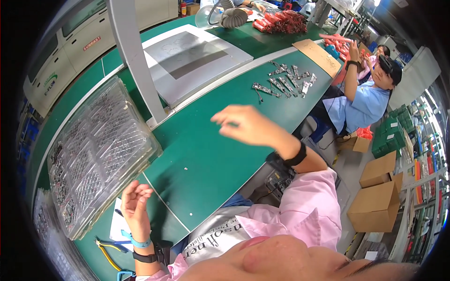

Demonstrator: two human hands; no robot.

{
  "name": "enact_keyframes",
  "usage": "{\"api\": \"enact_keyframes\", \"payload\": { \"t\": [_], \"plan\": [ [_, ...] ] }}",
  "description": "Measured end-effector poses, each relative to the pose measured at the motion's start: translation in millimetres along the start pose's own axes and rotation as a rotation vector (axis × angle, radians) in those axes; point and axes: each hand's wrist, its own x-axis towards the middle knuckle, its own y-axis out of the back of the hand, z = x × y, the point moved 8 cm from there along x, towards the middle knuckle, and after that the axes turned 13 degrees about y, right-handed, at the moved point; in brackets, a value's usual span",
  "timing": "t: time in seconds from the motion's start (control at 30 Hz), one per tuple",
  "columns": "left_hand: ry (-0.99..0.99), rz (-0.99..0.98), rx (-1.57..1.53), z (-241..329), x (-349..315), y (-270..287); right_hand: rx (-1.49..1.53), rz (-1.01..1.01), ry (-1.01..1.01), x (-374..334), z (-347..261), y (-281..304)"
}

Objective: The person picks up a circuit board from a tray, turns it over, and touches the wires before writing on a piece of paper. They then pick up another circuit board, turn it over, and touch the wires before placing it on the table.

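Right hand open, fingers loosely bent and thumb set apart from them, a person in a pink top reaches over a green-surfaced desk on a factory floor, seen from the head camera. Small silver-and-dark parts, some trailing dark leads, lie in a loose cluster on the desk beyond that hand, well apart from its fingers. Left hand, also open with its fingers half curled, is raised just beside a clear plastic compartmented tray, its sections crowded with small parts too fine to tell apart. White paper shows partly behind the left wrist, and pliers with yellow-and-blue handles lie near it at the lower left. Past a pale upright metal post rests a flat light-grey panel. Farther along, a tan rectangular board lies beyond the cluster, and a heap of red bundles sits toward the far end. At right, a co-worker in a light-blue shirt sits with a hand raised; open brown cardboard boxes stand behind the person.
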Motion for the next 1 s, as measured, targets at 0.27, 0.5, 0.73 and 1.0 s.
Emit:
{"api": "enact_keyframes", "payload": {
  "t": [0.27, 0.5, 0.73, 1.0],
  "plan": [
    [-0.281, 0.400, 0.124, 90, -24, 78, 0.603, -0.171, 0.384, 51, -99, -93],
    [-0.255, 0.673, 0.717, 193, 43, 287, 0.894, -0.195, 0.187, 33, -63, -164],
    [-0.512, 0.204, 1.347, 94, 178, 272, 0.887, -0.368, -0.042, 12, -24, -188],
    [-0.545, -0.168, 2.314, 88, 158, 478, 0.799, -0.369, 0.388, 18, -77, -183]
  ]
}}
